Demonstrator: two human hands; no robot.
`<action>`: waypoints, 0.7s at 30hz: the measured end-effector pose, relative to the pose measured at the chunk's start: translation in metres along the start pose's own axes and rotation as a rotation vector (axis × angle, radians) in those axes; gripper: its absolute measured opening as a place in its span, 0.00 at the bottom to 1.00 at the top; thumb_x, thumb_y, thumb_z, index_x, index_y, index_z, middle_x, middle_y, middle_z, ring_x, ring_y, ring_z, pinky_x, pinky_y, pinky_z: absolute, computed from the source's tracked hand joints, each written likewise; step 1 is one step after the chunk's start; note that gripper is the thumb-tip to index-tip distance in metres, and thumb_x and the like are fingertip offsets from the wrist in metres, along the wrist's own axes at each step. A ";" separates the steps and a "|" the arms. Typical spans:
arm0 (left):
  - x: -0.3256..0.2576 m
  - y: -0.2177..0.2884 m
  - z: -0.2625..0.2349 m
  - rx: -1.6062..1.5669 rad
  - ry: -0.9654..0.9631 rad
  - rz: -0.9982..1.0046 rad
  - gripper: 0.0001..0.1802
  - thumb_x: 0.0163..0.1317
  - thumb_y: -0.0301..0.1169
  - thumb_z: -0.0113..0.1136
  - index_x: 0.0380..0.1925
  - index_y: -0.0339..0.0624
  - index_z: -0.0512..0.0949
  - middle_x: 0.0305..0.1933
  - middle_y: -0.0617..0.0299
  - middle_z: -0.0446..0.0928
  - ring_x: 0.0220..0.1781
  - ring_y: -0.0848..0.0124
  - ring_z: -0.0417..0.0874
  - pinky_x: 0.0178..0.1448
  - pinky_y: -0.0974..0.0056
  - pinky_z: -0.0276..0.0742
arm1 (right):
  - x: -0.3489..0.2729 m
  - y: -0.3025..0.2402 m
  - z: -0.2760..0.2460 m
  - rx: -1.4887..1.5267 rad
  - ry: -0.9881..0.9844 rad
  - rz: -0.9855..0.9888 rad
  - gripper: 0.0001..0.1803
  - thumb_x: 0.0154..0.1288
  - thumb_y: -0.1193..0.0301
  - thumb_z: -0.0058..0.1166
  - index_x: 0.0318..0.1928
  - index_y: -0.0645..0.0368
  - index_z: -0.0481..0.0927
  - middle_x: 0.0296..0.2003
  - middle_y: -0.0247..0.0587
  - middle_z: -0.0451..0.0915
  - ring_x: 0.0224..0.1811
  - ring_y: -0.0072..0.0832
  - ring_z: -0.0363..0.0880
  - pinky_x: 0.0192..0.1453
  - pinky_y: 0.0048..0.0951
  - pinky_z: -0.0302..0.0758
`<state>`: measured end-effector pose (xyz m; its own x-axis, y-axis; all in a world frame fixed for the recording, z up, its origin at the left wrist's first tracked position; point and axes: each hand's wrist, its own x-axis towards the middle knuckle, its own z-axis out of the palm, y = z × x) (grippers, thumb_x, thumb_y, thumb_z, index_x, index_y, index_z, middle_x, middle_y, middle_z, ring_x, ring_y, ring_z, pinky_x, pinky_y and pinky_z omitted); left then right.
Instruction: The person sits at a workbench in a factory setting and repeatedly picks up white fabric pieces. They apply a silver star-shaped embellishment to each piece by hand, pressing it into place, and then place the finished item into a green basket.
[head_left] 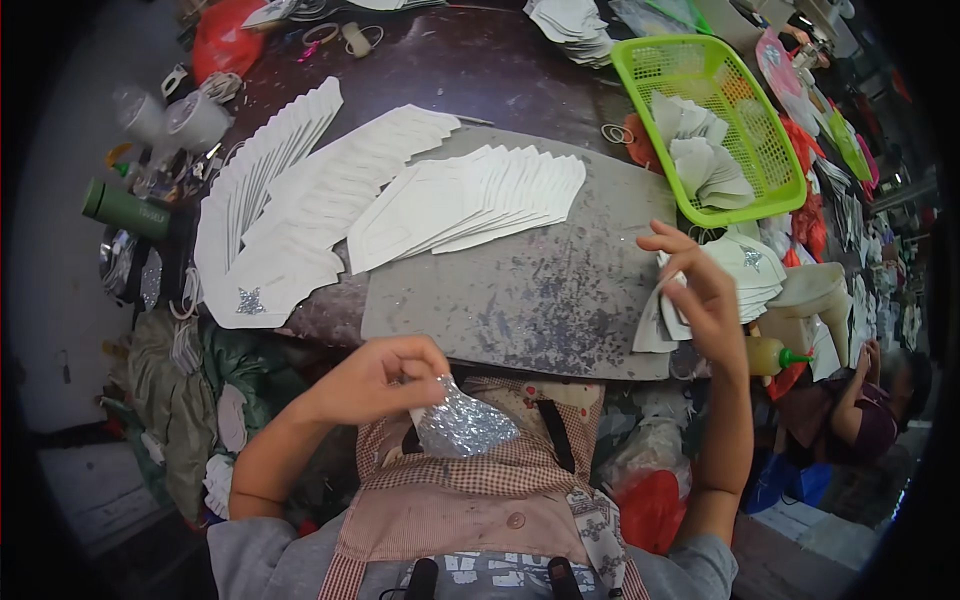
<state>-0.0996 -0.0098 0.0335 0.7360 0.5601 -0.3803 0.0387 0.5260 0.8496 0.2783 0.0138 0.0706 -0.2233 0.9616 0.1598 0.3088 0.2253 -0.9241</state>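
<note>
A: Counter (480, 70) first: grey mat (540, 300) w/ fanned rows of white cut pieces (460, 200); only the front one shows a glitter star (250, 300).

B: Green basket (650, 60)?

A: Holds more white pieces. Looks early on; most are bare.

B: Hands?

A: Right hand (705, 300) clamped on a small stack (665, 315) at mat's right edge. Left hand (375, 380) pinched on glitter bag (462, 425), over apron.

At the centre lies a grey work board (540, 290), speckled with glitter, and from ten to twelve o'clock three fanned rows of white cut pieces (400, 200) spread over it and the dark table (470, 70). At two o'clock a bright green plastic basket (770, 190) holds more white pieces. At nine o'clock lies a dark green bottle (125, 208), and at four o'clock a yellow squeeze bottle (770, 355) with a green tip.
</note>
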 end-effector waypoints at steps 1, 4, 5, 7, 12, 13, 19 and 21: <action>-0.004 0.005 0.008 0.022 0.002 -0.038 0.10 0.62 0.27 0.62 0.41 0.35 0.76 0.35 0.64 0.81 0.39 0.80 0.79 0.45 0.72 0.74 | 0.003 -0.013 0.005 0.154 0.052 0.002 0.02 0.61 0.78 0.55 0.33 0.63 0.76 0.48 0.49 0.81 0.61 0.38 0.72 0.63 0.38 0.65; -0.005 0.010 0.030 0.181 -0.057 0.186 0.08 0.61 0.28 0.64 0.38 0.36 0.77 0.36 0.63 0.81 0.38 0.79 0.80 0.45 0.71 0.75 | 0.002 -0.037 0.023 0.032 -0.205 0.130 0.04 0.61 0.77 0.56 0.37 0.64 0.78 0.43 0.45 0.82 0.49 0.34 0.80 0.53 0.34 0.73; -0.006 0.010 0.037 0.197 -0.052 0.233 0.07 0.61 0.28 0.65 0.34 0.37 0.79 0.36 0.63 0.80 0.39 0.78 0.80 0.46 0.71 0.75 | 0.007 -0.046 0.041 -0.099 -0.328 -0.027 0.08 0.60 0.75 0.58 0.40 0.63 0.80 0.39 0.44 0.83 0.38 0.33 0.82 0.44 0.30 0.75; -0.005 0.013 0.043 0.294 -0.102 0.310 0.08 0.61 0.29 0.65 0.37 0.37 0.78 0.37 0.62 0.81 0.39 0.77 0.80 0.46 0.70 0.75 | 0.005 -0.054 0.077 -0.180 -0.435 -0.155 0.10 0.58 0.73 0.61 0.40 0.60 0.80 0.33 0.43 0.80 0.36 0.40 0.77 0.45 0.35 0.72; -0.010 0.008 0.055 0.240 0.055 0.171 0.24 0.61 0.31 0.64 0.55 0.38 0.67 0.32 0.62 0.82 0.40 0.78 0.81 0.48 0.69 0.74 | -0.009 -0.051 0.101 -0.200 -0.548 -0.307 0.06 0.57 0.73 0.59 0.35 0.61 0.79 0.27 0.37 0.76 0.33 0.35 0.73 0.41 0.33 0.66; -0.011 0.013 0.057 0.258 0.061 0.139 0.26 0.62 0.32 0.63 0.58 0.37 0.65 0.32 0.61 0.83 0.40 0.78 0.82 0.50 0.69 0.73 | -0.010 -0.053 0.101 -0.183 -0.550 -0.292 0.06 0.57 0.73 0.59 0.34 0.61 0.79 0.28 0.37 0.76 0.33 0.34 0.73 0.41 0.33 0.65; -0.011 0.014 0.059 0.232 0.112 -0.036 0.19 0.60 0.28 0.65 0.49 0.33 0.73 0.30 0.64 0.84 0.33 0.85 0.78 0.41 0.75 0.71 | -0.013 -0.052 0.105 -0.150 -0.627 -0.271 0.06 0.56 0.73 0.59 0.34 0.61 0.79 0.27 0.37 0.75 0.34 0.33 0.72 0.42 0.32 0.65; -0.011 0.014 0.057 0.272 0.093 -0.030 0.16 0.60 0.30 0.65 0.45 0.34 0.76 0.32 0.62 0.84 0.35 0.81 0.80 0.41 0.73 0.74 | -0.012 -0.052 0.105 -0.133 -0.654 -0.258 0.06 0.56 0.73 0.59 0.34 0.61 0.79 0.27 0.37 0.76 0.33 0.33 0.73 0.42 0.32 0.65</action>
<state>-0.0688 -0.0453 0.0699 0.6669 0.6102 -0.4277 0.2481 0.3594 0.8996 0.1675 -0.0257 0.0798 -0.8000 0.5935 0.0880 0.2723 0.4899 -0.8282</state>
